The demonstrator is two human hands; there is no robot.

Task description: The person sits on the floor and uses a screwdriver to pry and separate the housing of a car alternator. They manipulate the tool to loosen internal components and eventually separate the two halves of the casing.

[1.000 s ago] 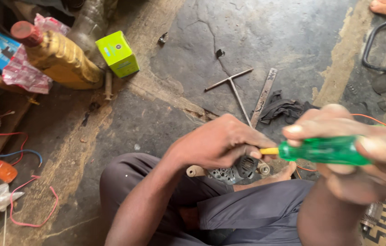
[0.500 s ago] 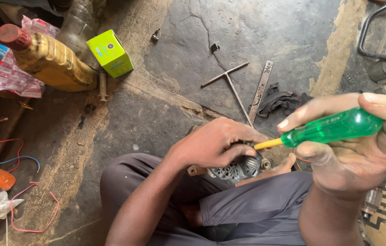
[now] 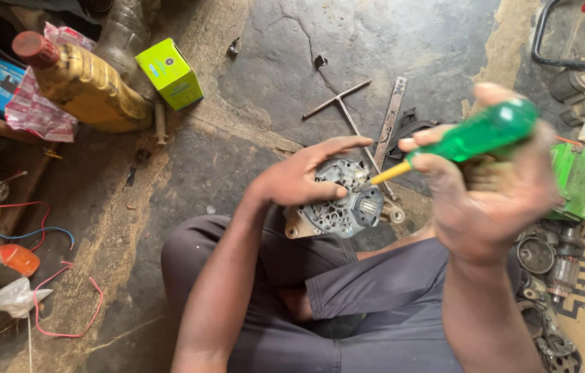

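My left hand grips a round grey metal alternator from above and holds it over my lap, its vented face turned up. My right hand is closed around a screwdriver with a translucent green handle and a yellow collar. The screwdriver's tip touches the top of the alternator near my left fingertips. I sit cross-legged in grey trousers on a dark stone floor.
A metal T-handle wrench and a flat metal strip lie on the floor beyond the alternator. A yellow oil jug, a green box and loose wires sit at the left. Metal parts and a green case are at the right.
My left hand has lifted and tilted the alternator, exposing its face. My right hand has raised the screwdriver and angled its tip down onto the alternator.
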